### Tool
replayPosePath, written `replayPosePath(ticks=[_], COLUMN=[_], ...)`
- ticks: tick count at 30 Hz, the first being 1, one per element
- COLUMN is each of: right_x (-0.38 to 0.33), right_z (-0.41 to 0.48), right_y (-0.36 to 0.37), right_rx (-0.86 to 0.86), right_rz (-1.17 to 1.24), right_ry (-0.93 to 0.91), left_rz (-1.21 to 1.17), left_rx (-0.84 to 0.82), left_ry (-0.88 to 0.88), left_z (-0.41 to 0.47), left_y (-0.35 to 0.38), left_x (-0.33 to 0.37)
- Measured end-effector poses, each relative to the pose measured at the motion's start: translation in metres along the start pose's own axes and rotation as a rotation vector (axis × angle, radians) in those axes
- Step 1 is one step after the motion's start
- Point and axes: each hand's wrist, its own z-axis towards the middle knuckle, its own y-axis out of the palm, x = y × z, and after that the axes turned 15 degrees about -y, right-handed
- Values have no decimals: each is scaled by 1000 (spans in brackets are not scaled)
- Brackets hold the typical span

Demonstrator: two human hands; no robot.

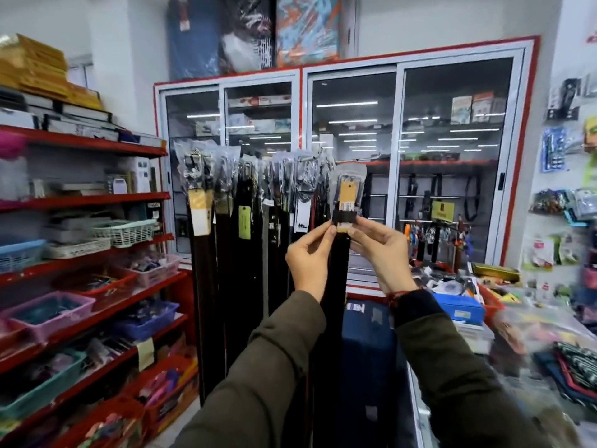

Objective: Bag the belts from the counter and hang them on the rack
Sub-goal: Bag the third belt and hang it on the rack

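I hold a black belt [337,270] upright in front of me. Its buckle end sits in a clear plastic bag [350,185] with a yellow tag inside. My left hand [310,253] pinches the belt's left edge just under the bag. On the other edge, at the same height, my right hand [381,250] grips it. The belt hangs down between my sleeves. Just behind and to the left, the rack [258,169] carries several bagged dark belts [226,221] hanging in a row.
Red shelves [97,202] with plastic baskets fill the left side. A glass cabinet [400,156] stands behind the rack. A cluttered glass counter [491,318] runs along the right, with a blue suitcase [365,367] below. Packaged goods hang on the right wall [562,176].
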Motion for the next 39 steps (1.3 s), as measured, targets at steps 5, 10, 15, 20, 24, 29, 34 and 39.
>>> replayPosePath(ticks=[5, 10, 15, 20, 24, 29, 34, 39], right_x=[-15, -26, -31, -24, -23, -22, -24, -30], right_z=[28, 44, 47, 38, 40, 41, 41, 42], right_y=[33, 53, 58, 53, 53, 55, 55, 57], right_rx=[-49, -34, -1, 16, 15, 10, 13, -5], right_rz=[6, 29, 45, 0, -41, -60, -75, -123], right_ry=[-1, -45, -44, -3, 26, 48, 92, 83], left_rz=[24, 6, -55, -116, -149, -194, -206, -204], left_rx=[51, 35, -41, -59, -64, -82, -80, -84], left_ry=[75, 98, 9, -94, -166, -222, -241, -245], left_z=[28, 43, 46, 38, 35, 34, 32, 32], left_y=[-9, -12, -12, -11, -12, -12, -13, -12], left_x=[39, 67, 75, 66, 65, 69, 67, 69])
